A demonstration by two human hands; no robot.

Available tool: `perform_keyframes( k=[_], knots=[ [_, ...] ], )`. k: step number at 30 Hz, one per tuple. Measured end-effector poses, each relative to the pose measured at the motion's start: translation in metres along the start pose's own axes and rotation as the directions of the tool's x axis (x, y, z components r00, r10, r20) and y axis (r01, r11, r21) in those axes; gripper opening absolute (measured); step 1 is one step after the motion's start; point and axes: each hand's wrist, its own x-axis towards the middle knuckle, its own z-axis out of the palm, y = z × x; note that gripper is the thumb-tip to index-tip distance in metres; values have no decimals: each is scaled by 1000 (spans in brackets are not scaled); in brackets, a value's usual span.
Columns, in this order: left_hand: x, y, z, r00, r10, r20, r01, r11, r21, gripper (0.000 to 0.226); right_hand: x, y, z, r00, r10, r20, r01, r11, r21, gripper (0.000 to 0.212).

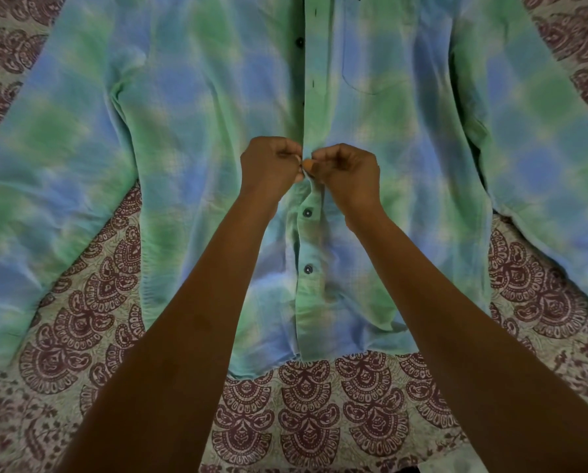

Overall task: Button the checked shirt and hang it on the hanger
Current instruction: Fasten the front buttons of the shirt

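Note:
The green and blue checked shirt [190, 138] lies flat, front up, with its sleeves spread to both sides. My left hand [272, 165] and my right hand [345, 172] meet at the middle of the front placket, each pinching the shirt's edge there. What sits between the fingertips is hidden. Below the hands two dark buttons [307, 212] are fastened. Above them another dark button [299, 42] and open buttonholes show along the placket. No hanger is in view.
The shirt rests on a bedsheet [306, 421] printed with maroon paisley shapes, which shows below the hem and at the corners. A chest pocket [374, 66] sits right of the placket.

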Motion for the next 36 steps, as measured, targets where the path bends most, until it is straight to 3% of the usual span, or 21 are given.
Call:
perform_keyframes(
  k=[3,6,9,18,23,26,29,36],
  knots=[
    [-1,1,2,999,-47,18,47,998,-38,32,-3,3,2,990,-135,-48,128,982,-140,10],
    [-3,1,3,996,-54,67,60,994,-90,14,-7,8,4,964,-257,-67,238,947,-217,11],
    [-2,0,5,999,-35,-7,34,993,-114,7,-10,9,9,941,-326,-88,297,922,-247,14],
    [2,-4,12,994,66,-84,-66,998,9,25,-17,13,13,922,-360,-143,321,916,-239,8],
    [2,-3,12,984,155,-85,-142,980,138,29,-13,13,11,948,-254,-195,233,965,-124,5],
    [-1,-6,13,984,145,-107,-137,987,83,23,-10,9,10,959,-207,-191,191,976,-100,5],
    [-5,-9,15,989,103,-110,-100,995,27,15,-13,11,10,945,-257,-202,232,962,-141,6],
    [-9,-8,17,984,88,-153,-92,996,-17,24,-13,12,9,912,-378,-157,331,907,-260,8]
  ],
)
